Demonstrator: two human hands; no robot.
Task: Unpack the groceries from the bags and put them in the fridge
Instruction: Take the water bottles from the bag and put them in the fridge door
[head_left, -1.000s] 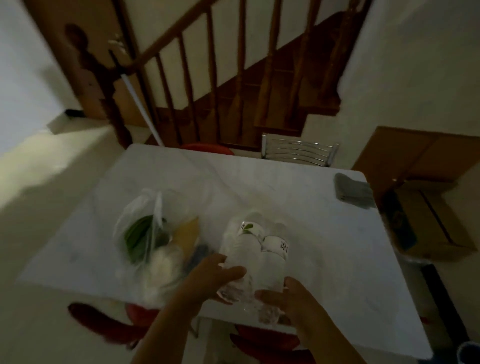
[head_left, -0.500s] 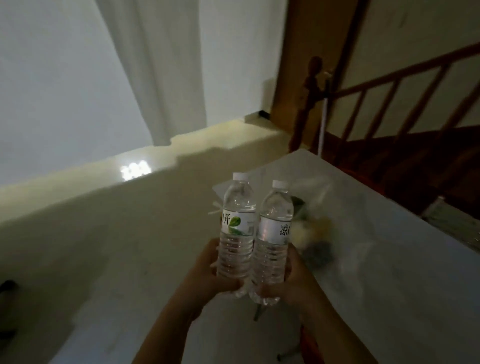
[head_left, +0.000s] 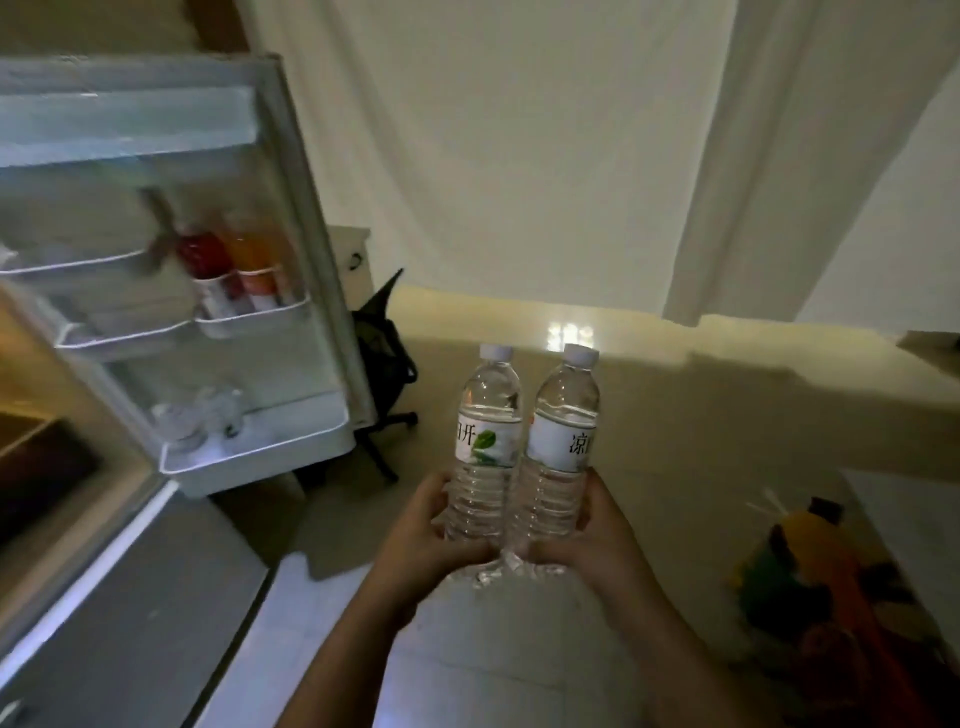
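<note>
- Change: the view has turned away from the table; the open fridge door (head_left: 218, 291) now stands at far left.
- Left hand (head_left: 431, 535) grips the left water bottle (head_left: 485, 447); right hand (head_left: 597, 535) grips the right water bottle (head_left: 563, 447). The bottles are upright, touching, right of the door.
- Meaning: the carry is nearly done; placement likely follows.
- The lower door shelf (head_left: 260, 452) holds clear items at its left end; the upper door shelf (head_left: 254, 317) holds red and orange bottles.
- Room: dim; pale floor (head_left: 701, 467), white curtain (head_left: 519, 156), a bag of groceries (head_left: 810, 571) near right.
</note>
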